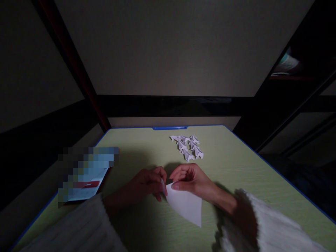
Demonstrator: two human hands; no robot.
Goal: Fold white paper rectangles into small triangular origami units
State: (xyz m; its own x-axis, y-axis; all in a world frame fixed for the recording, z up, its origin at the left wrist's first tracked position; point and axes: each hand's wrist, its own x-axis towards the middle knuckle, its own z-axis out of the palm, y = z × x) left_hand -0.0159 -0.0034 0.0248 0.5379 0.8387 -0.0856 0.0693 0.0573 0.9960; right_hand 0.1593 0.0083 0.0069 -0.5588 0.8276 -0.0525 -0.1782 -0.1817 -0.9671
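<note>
So the left hand (153,183) has one end of the white paper (187,204) pinched, and the right hand (193,178) grips its upper edge, thumb on top. The sheet's right between them, loose corner pointing toward the wearer. Looks mid-fold to me; next move probably calls for lining up edges before creasing. Farther out on the tabletop (131,154): small folded paper pieces (187,155), plus a blurred-out device (90,192) off left.

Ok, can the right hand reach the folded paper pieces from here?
Probably yes: the folded paper pieces lie just beyond the right hand with no object seen between, though it's holding the white sheet.
</note>
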